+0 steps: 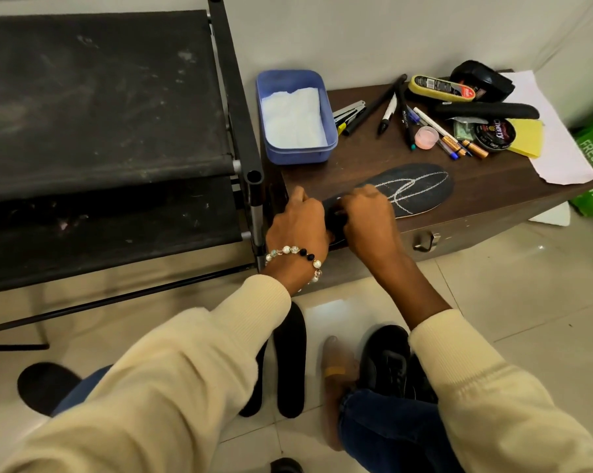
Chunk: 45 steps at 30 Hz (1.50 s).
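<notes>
A black insole [421, 191] with white chalk lines lies on the dark wooden box [493, 196], its heel end hanging over the front edge. My left hand [300, 223], with a bead bracelet on the wrist, grips that heel end from the left. My right hand [368, 216] grips the same end from the right, fingers curled over it. The part of the insole under my hands is hidden.
A blue tub [297, 155] with white cloth stands at the box's left. Pens, a polish tin [495, 134], a yellow sponge [527, 138] and a shoe brush [441, 88] lie at the back. A black rack [111, 131] stands left. Insoles [290, 363] and a black shoe [387, 363] lie on the floor.
</notes>
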Each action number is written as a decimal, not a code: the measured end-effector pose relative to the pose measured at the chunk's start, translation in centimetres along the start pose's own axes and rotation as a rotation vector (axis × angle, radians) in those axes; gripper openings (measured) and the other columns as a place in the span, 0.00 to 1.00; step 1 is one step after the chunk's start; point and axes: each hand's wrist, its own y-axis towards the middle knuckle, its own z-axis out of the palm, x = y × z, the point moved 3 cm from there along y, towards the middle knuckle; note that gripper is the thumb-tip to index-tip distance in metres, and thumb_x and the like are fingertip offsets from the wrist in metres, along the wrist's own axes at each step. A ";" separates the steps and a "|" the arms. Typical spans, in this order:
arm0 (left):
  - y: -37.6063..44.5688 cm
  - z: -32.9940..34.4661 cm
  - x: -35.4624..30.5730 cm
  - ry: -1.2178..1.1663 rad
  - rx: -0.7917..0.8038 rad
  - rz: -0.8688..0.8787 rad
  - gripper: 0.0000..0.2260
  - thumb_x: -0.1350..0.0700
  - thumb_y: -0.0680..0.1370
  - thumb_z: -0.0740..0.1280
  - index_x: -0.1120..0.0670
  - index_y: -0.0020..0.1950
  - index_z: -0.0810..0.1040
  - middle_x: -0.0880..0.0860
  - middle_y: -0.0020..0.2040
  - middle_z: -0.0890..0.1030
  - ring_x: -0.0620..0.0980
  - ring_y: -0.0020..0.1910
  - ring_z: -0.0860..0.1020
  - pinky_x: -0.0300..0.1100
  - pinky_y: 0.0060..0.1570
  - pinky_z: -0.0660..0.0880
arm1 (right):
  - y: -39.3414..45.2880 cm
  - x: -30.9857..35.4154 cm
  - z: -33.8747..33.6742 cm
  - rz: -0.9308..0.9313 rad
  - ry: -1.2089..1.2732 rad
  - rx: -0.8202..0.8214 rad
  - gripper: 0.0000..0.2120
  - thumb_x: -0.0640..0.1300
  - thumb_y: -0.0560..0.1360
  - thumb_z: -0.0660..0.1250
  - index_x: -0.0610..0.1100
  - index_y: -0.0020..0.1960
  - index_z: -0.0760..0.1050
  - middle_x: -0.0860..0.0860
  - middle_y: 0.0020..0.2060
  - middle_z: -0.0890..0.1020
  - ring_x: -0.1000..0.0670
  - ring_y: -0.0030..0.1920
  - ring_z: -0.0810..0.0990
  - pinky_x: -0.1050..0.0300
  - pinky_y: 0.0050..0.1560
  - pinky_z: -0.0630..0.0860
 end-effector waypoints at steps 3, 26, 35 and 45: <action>0.0 0.0 0.0 0.001 -0.003 0.001 0.13 0.53 0.75 0.71 0.53 0.59 0.78 0.53 0.62 0.68 0.59 0.51 0.77 0.44 0.40 0.70 | 0.8 -0.1 -0.1 -0.029 0.026 -0.045 0.09 0.31 0.70 0.66 0.34 0.48 0.81 0.38 0.44 0.81 0.37 0.50 0.76 0.51 0.43 0.74; -0.1 -0.3 -0.1 -0.019 0.023 -0.015 0.13 0.53 0.75 0.72 0.55 0.57 0.78 0.53 0.62 0.68 0.60 0.49 0.78 0.46 0.40 0.72 | 1.9 -0.3 0.2 -0.003 -0.004 -0.007 0.13 0.34 0.72 0.62 0.40 0.53 0.81 0.42 0.50 0.81 0.42 0.54 0.74 0.51 0.49 0.72; -0.1 -0.3 0.0 -0.016 0.043 -0.011 0.17 0.50 0.74 0.72 0.54 0.61 0.77 0.52 0.63 0.67 0.58 0.52 0.77 0.44 0.40 0.70 | 2.3 -2.6 -0.4 0.113 -0.020 -0.058 0.13 0.33 0.74 0.62 0.39 0.55 0.80 0.41 0.52 0.80 0.42 0.57 0.72 0.50 0.54 0.71; -0.1 -0.3 -0.1 -0.015 0.057 -0.017 0.18 0.50 0.75 0.72 0.55 0.62 0.76 0.52 0.64 0.67 0.59 0.54 0.76 0.45 0.43 0.71 | 2.1 -4.2 -0.6 0.108 -0.036 -0.006 0.15 0.34 0.75 0.63 0.41 0.59 0.78 0.43 0.56 0.79 0.44 0.59 0.71 0.51 0.57 0.70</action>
